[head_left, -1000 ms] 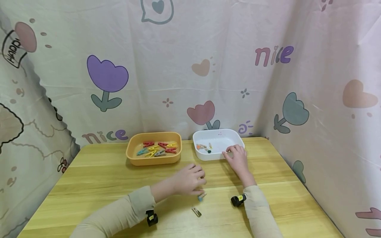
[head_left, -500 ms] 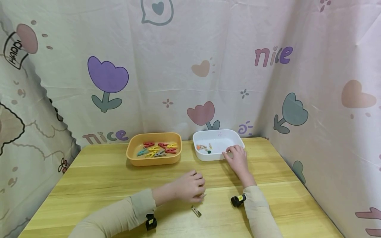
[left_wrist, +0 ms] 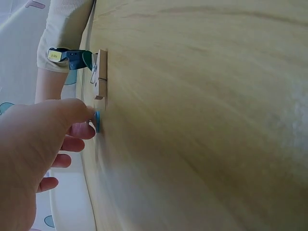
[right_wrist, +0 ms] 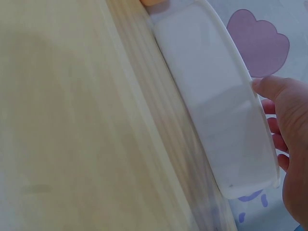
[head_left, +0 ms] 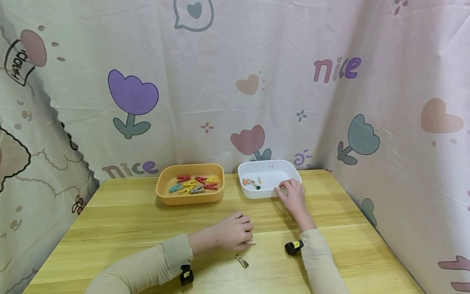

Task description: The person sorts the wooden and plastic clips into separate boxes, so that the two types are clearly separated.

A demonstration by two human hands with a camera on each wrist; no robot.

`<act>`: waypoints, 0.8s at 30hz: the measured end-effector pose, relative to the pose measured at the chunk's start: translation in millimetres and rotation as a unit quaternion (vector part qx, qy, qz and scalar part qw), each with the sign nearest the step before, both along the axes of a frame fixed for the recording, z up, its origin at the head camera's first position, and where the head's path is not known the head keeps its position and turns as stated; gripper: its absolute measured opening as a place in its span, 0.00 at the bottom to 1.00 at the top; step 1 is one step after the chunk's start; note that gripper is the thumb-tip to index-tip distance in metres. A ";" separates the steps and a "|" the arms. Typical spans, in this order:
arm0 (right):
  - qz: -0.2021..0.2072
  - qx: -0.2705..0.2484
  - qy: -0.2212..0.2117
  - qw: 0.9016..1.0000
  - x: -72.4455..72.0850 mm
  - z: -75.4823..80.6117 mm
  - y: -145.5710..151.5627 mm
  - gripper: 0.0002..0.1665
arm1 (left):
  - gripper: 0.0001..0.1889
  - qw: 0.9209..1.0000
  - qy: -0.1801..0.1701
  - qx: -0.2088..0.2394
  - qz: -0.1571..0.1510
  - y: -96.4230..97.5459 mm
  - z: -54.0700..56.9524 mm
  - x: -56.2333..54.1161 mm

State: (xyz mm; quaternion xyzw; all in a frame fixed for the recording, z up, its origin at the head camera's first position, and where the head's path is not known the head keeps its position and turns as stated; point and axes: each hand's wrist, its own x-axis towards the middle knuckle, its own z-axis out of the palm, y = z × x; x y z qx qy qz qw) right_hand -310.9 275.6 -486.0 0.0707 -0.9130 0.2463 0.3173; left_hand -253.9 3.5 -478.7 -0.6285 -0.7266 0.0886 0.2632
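My left hand (head_left: 233, 232) is low over the middle of the table, pinching a small wooden clothespin (head_left: 252, 242) with thumb and finger. Only its pale end shows in the head view; a blue part of this clothespin (left_wrist: 98, 121) peeks out beside the thumb in the left wrist view. Just nearer to me lies another wooden clothespin (head_left: 242, 261), with a metal spring. At the back right, my right hand (head_left: 292, 198) grips the near rim of a white plastic bin (right_wrist: 211, 96), thumb on one side and curled fingers on the other.
Inside the white bin, several small decorated clothespins (head_left: 249, 181) lie toward the left. A yellow bin (head_left: 189, 200) stands left of it, with several red, yellow, blue and grey clothespins. Printed cloth (head_left: 205, 81) hangs behind and beside the wooden table (head_left: 121, 216).
My left hand has come down and slightly toward me onto the clothespin with the blue part and taken hold of it. My right hand stays on the white bin's rim.
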 end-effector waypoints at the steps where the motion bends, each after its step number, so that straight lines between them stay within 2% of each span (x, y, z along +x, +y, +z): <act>1: 0.000 0.002 0.002 1.000 -0.6 -0.7 0.2 0.13 | 0.12 1.000 0.000 -0.001 0.001 0.1 -0.4 -0.2; 8: -0.010 -0.001 -0.049 0.999 0.3 3.2 0.3 0.12 | 0.10 1.000 -0.024 -0.002 0.012 0.8 7.6 -1.8; 13: -0.013 0.001 -0.042 0.999 -0.4 2.1 1.3 0.12 | 0.09 0.999 -0.026 -0.006 0.027 0.6 15.1 -4.1; 20: -0.009 -0.003 -0.056 0.998 -0.3 3.0 1.4 0.12 | 0.08 0.999 -0.022 0.017 0.030 -0.6 21.8 -9.3; 24: -0.011 -0.001 -0.061 0.998 -0.4 2.8 1.4 0.12 | 0.07 0.999 -0.023 0.022 0.039 -1.5 29.4 -12.3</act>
